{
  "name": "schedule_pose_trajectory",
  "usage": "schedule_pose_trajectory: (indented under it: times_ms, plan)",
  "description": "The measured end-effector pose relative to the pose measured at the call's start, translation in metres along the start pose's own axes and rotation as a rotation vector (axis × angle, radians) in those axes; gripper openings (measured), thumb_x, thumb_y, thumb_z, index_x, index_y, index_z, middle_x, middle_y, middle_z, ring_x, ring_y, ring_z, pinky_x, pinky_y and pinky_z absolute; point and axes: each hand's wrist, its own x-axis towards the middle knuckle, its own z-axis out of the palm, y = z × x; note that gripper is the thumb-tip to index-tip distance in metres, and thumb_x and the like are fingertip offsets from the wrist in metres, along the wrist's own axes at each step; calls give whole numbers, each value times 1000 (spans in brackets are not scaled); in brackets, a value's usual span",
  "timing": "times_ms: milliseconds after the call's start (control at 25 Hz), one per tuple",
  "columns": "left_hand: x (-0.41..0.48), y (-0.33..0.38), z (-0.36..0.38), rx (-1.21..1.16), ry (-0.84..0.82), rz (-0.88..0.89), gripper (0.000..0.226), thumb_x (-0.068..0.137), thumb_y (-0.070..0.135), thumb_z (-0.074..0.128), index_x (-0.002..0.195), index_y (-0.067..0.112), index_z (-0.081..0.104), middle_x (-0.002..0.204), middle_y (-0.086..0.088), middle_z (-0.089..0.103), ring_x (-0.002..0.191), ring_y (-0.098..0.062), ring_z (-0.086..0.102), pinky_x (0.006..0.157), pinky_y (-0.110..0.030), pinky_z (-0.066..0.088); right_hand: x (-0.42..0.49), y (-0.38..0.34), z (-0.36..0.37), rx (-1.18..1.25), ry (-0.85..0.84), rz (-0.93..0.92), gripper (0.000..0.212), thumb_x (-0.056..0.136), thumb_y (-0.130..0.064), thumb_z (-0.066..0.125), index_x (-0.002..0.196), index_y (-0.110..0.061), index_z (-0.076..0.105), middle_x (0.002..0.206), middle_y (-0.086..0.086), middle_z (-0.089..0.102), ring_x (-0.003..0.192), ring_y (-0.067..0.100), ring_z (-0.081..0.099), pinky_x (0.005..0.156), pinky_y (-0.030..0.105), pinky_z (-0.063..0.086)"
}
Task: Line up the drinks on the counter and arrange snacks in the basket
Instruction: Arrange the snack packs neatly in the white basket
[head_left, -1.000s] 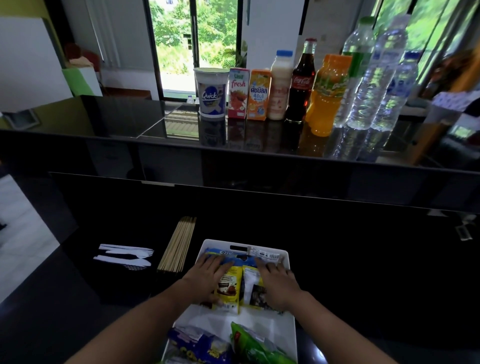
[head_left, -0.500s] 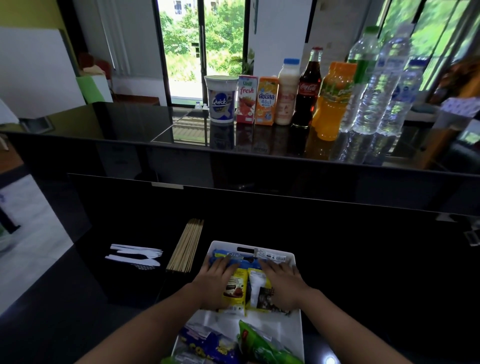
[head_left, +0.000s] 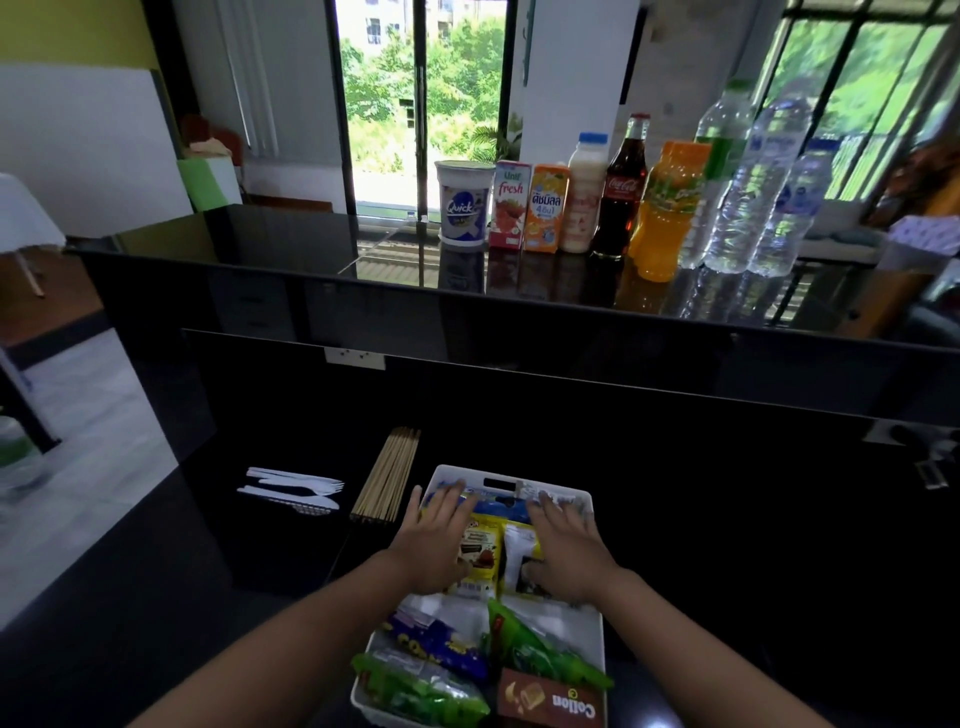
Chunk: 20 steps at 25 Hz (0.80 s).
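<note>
Left hand (head_left: 436, 540): fingers straight, flat on snacks (head_left: 480, 556), grasping nothing.
Right hand (head_left: 566, 545): likewise flat, grasping nothing.
Basket (head_left: 467, 474): 6 o'clock, holds snacks; "Collon" box (head_left: 553, 699) at near end.
Drinks (head_left: 576, 202): row on counter (head_left: 260, 234), 12 to 1 o'clock: "Quick" cup (head_left: 464, 208), "Unif fresh" carton (head_left: 510, 205), "Coca-Cola" bottle (head_left: 621, 192).

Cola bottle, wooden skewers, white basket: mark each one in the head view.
Cola bottle (head_left: 621, 189): head view, on its red label.
Wooden skewers (head_left: 388, 475): head view, middle of the bundle.
White basket (head_left: 470, 473): head view, far wall left of the handle slot.
</note>
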Motion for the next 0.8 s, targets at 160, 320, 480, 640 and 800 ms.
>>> schedule_pose_trajectory:
  times_ms: [160, 320, 480, 640, 800]
  plan:
    - [-7, -6, -12, -93, 48, -52, 82, 93, 60, 36, 151, 25, -8, 158, -2, -20, 146, -21, -17, 115, -50, -12, -13, -16, -9, 78, 109, -6, 73, 101, -41, 40, 155, -21, -4, 164, 1, -8, 151, 22, -5, 122, 42, 0]
    - [-21, -9, -27, -221, 7, 23, 78, 93, 59, 39, 152, 27, -2, 160, 3, -13, 146, -16, -13, 116, -46, -9, -28, -34, -12, 121, 113, 2, 68, 102, -42, 39, 156, -20, 2, 164, 3, -3, 151, 23, 1, 122, 42, 7]
    - [-43, -10, -47, -337, -176, 150, 72, 88, 55, 55, 148, 27, 26, 156, -1, 26, 140, -19, 28, 110, -34, 26, -44, -42, -12, 172, -23, -7, 58, 97, -39, 49, 148, -14, 36, 153, 12, 38, 130, 28, 46, 103, 40, 41]
    - [-62, -15, -53, -444, -449, 221, 61, 81, 48, 68, 135, 27, 48, 137, 1, 50, 122, -18, 49, 85, -22, 37, -60, -43, -4, 243, -220, 13, 57, 87, -42, 62, 138, -17, 52, 141, 8, 53, 121, 25, 55, 96, 34, 47]
    - [-65, -16, -49, -481, -535, 201, 63, 76, 53, 70, 132, 30, 52, 140, 4, 48, 114, -12, 49, 84, -23, 38, -67, -35, 3, 315, -250, 100, 58, 83, -34, 68, 137, -23, 51, 136, 4, 57, 117, 23, 57, 87, 29, 47]
